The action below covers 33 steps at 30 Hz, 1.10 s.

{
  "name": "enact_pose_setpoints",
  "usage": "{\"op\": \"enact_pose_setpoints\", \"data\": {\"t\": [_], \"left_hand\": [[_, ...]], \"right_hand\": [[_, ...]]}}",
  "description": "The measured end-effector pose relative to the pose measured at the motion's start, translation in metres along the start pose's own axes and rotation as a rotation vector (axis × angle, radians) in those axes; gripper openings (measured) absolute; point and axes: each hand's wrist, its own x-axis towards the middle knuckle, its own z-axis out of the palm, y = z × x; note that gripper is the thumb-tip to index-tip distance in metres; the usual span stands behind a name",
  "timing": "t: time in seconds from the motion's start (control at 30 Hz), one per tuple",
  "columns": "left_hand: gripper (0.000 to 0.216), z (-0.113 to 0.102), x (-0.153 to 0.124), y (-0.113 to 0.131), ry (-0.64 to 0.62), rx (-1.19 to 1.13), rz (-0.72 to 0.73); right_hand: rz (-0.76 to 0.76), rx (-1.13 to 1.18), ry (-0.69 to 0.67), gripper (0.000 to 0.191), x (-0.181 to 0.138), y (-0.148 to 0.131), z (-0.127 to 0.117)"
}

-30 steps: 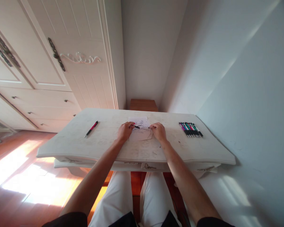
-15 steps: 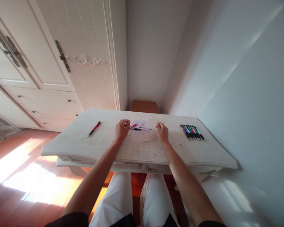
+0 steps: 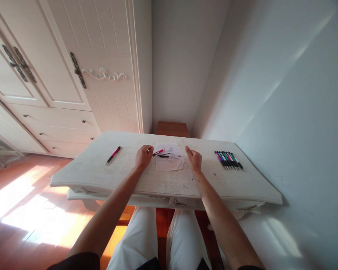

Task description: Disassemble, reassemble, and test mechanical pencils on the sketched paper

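A scribbled sheet of paper [image 3: 170, 161] lies at the middle of a white table [image 3: 163, 180]. My left hand [image 3: 143, 158] rests at the paper's left edge, its fingers pinched on the end of a pink pen [image 3: 158, 152] that points over the sheet. A short black pen part [image 3: 163, 156] lies loose on the paper just beside it. My right hand [image 3: 194, 160] lies on the table to the right of the paper, fingers stretched forward, holding nothing.
A red and black pen [image 3: 113, 155] lies alone at the table's left. A row of several coloured pens [image 3: 228, 159] lies at the right. A white wardrobe [image 3: 73, 75] stands to the left, a wall close on the right, and a wooden cabinet [image 3: 172, 128] behind the table.
My hands, close together on a pen over the paper, have drawn apart. The pink pen stays with my left hand, a black part lies on the paper, and my right hand has let go.
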Motion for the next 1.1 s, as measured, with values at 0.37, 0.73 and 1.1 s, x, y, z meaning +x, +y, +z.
{"op": "enact_pose_setpoints", "data": {"t": [0.37, 0.73, 1.1], "left_hand": [[0.033, -0.011, 0.012, -0.02, -0.224, -0.039, 0.002], [0.034, -0.006, 0.023, -0.022, -0.346, 0.05, 0.07], [0.025, -0.005, 0.022, -0.028, -0.303, 0.088, 0.121]], "right_hand": [[0.141, 0.204, 0.004, 0.059, -0.003, -0.005, -0.003], [0.232, 0.411, 0.0, 0.056, -0.004, -0.001, 0.002], [0.277, 0.606, 0.03, 0.047, 0.0, -0.002, 0.0]]}}
